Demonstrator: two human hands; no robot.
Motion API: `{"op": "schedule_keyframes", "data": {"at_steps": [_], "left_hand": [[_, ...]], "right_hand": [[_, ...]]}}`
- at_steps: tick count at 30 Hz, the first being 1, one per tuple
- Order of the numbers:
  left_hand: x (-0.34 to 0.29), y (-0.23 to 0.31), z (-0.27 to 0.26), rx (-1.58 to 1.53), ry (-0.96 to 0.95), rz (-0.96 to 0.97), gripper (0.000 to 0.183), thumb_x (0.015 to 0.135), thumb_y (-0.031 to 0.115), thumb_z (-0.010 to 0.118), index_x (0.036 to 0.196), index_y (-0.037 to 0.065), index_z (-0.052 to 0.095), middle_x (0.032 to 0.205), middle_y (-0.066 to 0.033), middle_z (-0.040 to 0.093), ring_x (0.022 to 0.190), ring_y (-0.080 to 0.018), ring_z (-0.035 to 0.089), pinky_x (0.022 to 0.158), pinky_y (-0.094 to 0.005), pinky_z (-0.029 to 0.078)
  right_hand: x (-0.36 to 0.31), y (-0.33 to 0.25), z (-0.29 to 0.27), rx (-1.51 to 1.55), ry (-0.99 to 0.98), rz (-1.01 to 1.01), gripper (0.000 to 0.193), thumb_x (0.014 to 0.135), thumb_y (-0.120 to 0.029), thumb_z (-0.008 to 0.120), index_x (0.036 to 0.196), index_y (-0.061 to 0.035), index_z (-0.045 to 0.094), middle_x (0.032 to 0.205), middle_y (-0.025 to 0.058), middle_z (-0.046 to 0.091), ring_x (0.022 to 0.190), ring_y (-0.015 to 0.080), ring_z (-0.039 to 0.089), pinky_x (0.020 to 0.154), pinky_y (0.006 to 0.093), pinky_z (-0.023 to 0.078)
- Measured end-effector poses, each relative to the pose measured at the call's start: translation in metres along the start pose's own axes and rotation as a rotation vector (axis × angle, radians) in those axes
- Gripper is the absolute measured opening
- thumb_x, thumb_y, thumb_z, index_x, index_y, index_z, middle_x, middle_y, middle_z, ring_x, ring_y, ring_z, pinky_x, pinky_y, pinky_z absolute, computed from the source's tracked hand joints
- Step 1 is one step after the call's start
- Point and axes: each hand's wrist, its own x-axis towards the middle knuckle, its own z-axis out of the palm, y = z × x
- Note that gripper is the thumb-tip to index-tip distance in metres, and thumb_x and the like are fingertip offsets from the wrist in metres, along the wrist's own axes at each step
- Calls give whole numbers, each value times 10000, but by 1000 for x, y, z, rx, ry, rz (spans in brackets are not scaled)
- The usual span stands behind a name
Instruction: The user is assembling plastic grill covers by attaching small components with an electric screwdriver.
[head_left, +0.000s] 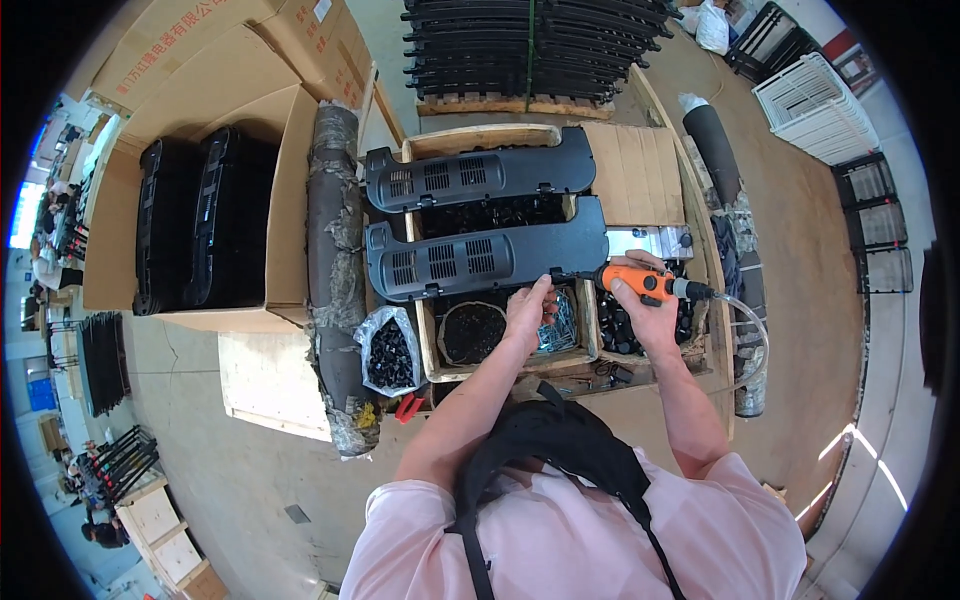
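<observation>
My right hand (648,312) is wrapped round an orange power screwdriver (640,282) with a clear hose at its back end. The tool lies level, its dark tip pointing left at the near edge of a black plastic panel (530,245) with vent slots. My left hand (528,312) is at that same edge, fingertips drawn together by a small black clip (557,274) near the tool's tip; whatever they pinch is too small to make out. Behind it lies a second black vented panel (530,170). Both panels rest across a wooden crate (455,374).
Below the panels, compartments hold long metal screws (560,325) and small black parts. A bag of black pieces (390,357) stands left of the crate. Padded rolls (335,260) flank the work. A carton (287,220) with more black panels is at left; stacked black frames (530,50) stand behind.
</observation>
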Motion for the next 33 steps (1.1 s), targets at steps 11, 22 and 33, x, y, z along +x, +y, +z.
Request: {"op": "schedule_keyframes", "data": {"at_steps": [11, 22, 33], "left_hand": [[13, -5, 3, 38, 68, 98, 284, 978, 319, 743, 932, 45, 686, 851, -41, 681, 599, -91, 552, 487, -266, 412], [23, -12, 2, -66, 84, 112, 237, 954, 236, 759, 845, 30, 718, 790, -49, 696, 520, -73, 498, 450, -257, 355], [21, -13, 3, -85, 108, 117, 230, 944, 232, 765, 831, 38, 716, 771, -45, 694, 518, -79, 511, 445, -250, 365]], "right_hand": [[8, -5, 10, -94, -66, 49, 487, 889, -4, 750, 1340, -4, 565, 1275, 162, 691, 1169, 191, 668, 1038, 341, 533], [21, -14, 19, -312, -203, 19, 414, 892, -103, 769, 1271, -25, 621, 1215, 110, 730, 1132, 169, 684, 1002, 331, 537], [21, -17, 23, -385, -286, 32, 389, 906, -29, 733, 1271, -31, 601, 1258, 119, 708, 1173, 181, 663, 1034, 334, 526]]}}
